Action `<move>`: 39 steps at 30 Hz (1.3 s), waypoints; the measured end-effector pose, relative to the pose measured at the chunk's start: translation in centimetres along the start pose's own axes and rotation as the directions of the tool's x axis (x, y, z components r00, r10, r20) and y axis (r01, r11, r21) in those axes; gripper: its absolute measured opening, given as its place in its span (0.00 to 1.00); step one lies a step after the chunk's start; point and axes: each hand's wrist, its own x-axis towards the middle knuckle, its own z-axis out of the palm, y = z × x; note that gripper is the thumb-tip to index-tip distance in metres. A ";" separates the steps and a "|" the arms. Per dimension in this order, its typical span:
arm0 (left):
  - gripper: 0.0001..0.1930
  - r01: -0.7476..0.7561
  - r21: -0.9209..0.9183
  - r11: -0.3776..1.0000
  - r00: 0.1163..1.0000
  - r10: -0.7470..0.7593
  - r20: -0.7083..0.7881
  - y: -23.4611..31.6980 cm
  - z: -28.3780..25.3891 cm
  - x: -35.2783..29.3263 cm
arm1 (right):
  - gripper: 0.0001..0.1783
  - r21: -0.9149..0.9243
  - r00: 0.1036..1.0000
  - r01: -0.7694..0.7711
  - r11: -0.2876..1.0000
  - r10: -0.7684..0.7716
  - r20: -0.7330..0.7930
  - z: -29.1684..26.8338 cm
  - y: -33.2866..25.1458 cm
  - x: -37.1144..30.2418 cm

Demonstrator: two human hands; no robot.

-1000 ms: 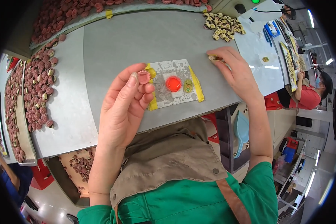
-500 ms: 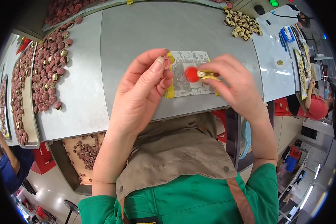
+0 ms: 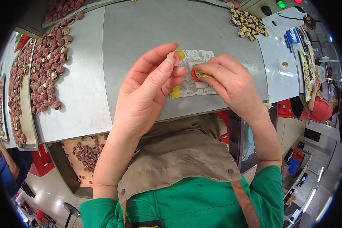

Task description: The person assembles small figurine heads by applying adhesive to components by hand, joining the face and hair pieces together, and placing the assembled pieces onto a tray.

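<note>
The grey desk [image 3: 140, 30] spans the area beyond and around both hands. Well to the left of the left hand [image 3: 146, 81], a long tray [image 3: 27, 116] bears rounded pinkish-brown sweets; between tray and hand, a broad spread of similar sweets [image 3: 47, 72], some showing cream and dark sides, lies on the surface. Beyond the right hand [image 3: 235, 78], a heap of small cream-and-dark blocks [image 3: 249, 24] occupies the far side. Between the two hands lies a worn white sheet [image 3: 201, 55], with yellow tape [image 3: 175, 92] at its edge nearest the left hand. On the sheet, just before the right fingertips, sits a red disc [image 3: 194, 75], partly hidden. The right hand pinches a yellow-edged piece [image 3: 206, 76] against or just above this disc; contact cannot be told. The left hand, raised, grips a small pink piece [image 3: 173, 59] between thumb and fingers.
</note>
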 end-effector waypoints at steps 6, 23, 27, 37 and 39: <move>0.17 -0.004 -0.002 1.000 0.999 0.004 0.051 -0.1 -0.2 0.1 | 0.12 0.032 1.000 -0.008 0.999 0.008 -0.019 -0.2 0.1 -0.3; 0.14 -0.218 0.312 0.925 0.976 0.213 0.051 -1.5 1.5 0.0 | 0.13 0.332 0.954 0.145 0.932 -0.043 -0.296 0.7 -1.4 1.1; 0.13 -0.244 0.368 0.897 0.969 0.243 0.050 -1.6 1.5 -0.2 | 0.16 0.409 0.953 0.133 0.903 -0.004 -0.302 1.6 -0.7 0.1; 0.29 -0.148 0.454 0.878 0.989 0.121 0.089 -1.9 3.0 -0.5 | 0.22 0.160 0.948 0.184 0.970 -0.133 -0.288 0.6 -0.2 -0.5; 0.31 -0.330 0.624 0.708 0.944 0.258 0.206 -3.0 2.8 -0.3 | 0.20 0.160 0.940 0.174 0.972 -0.115 -0.322 1.0 0.2 -0.6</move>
